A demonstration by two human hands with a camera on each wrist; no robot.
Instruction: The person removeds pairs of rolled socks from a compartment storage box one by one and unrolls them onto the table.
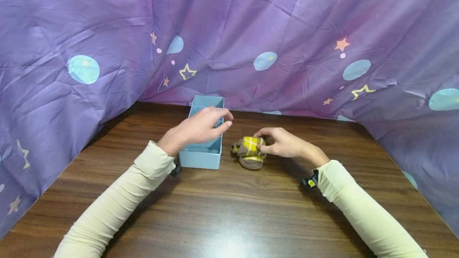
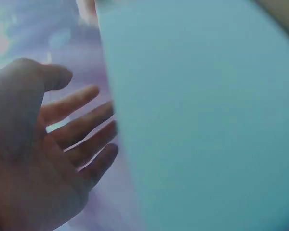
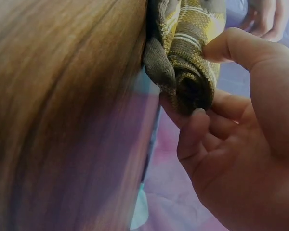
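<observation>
My right hand [image 1: 287,143] holds a rolled-up pair of brown socks [image 1: 249,146] with yellow plaid and white lines, close over the table. In the right wrist view, the thumb presses one side of the sock roll [image 3: 189,41] and the curled fingers come round the other; its coiled end faces the camera. My left hand [image 1: 201,127] is over a light blue box [image 1: 200,161], fingers loosely bent with nothing between them. The left wrist view has that hand [image 2: 43,168] beside the blurred blue wall [image 2: 202,115] of the box.
The long box has dividers inside, partly hidden under the left hand and forearm. Everything rests on a dark brown wooden table [image 1: 229,206]. Purple cloth [image 1: 229,43] with stars and planets hangs behind and along both sides.
</observation>
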